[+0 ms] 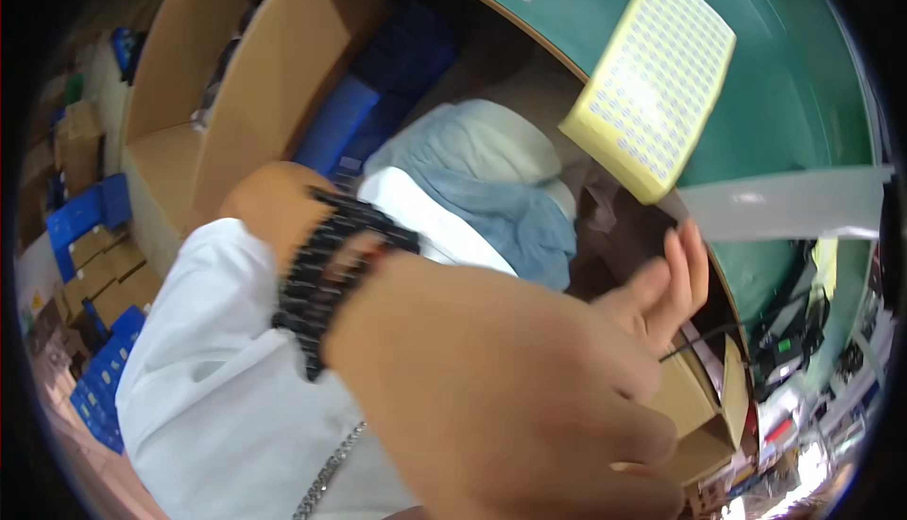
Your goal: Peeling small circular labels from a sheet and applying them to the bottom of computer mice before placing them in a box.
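My left hand (510,369) reaches from a white sleeve across the middle of the view, wearing a black braided bracelet (331,279). Its back faces up, and motion smears it somewhat. The nearer fingers are curled in; whatever may be between them is hidden. Farther fingers (680,279), apparently of this same hand, stretch up just below a yellow-edged block (661,76). That block has a pale top covered in rows of small round marks and rests at the edge of the green tabletop (794,123). My right hand cannot be made out.
A translucent strip (784,204) lies across the table at the right, above black gadgets with cables (794,340). Open cardboard boxes stand at the upper left (274,76) and lower right (704,416). Blue-grey cloth (482,170) lies below the table edge. Blue boxes (104,378) are stacked far left.
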### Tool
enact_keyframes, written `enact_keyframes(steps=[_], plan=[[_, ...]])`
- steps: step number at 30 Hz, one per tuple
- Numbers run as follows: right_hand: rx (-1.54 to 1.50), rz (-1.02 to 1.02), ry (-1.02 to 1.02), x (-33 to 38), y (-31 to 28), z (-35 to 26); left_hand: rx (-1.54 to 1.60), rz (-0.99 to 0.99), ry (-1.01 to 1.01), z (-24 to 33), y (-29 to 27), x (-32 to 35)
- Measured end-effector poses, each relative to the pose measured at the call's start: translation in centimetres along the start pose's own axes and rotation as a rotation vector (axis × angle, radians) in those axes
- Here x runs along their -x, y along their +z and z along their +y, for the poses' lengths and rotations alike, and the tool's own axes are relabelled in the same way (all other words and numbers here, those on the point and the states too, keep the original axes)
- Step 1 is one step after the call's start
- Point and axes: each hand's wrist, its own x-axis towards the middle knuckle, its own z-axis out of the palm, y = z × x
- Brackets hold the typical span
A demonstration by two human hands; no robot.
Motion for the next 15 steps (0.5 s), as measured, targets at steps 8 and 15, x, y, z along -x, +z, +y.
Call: enact_keyframes(steps=[8, 15], plan=[[0.088, -0.130, -0.230, -2.8, 6.5, 0.1, -0.008, -0.416, -0.317, 2.1, -4.9, -2.6], [0.184, -0.123, -0.193, -2.3, 6.1, 1.4, -0.049, -0.330, -0.500, -1.6, -3.7, 1.9]])
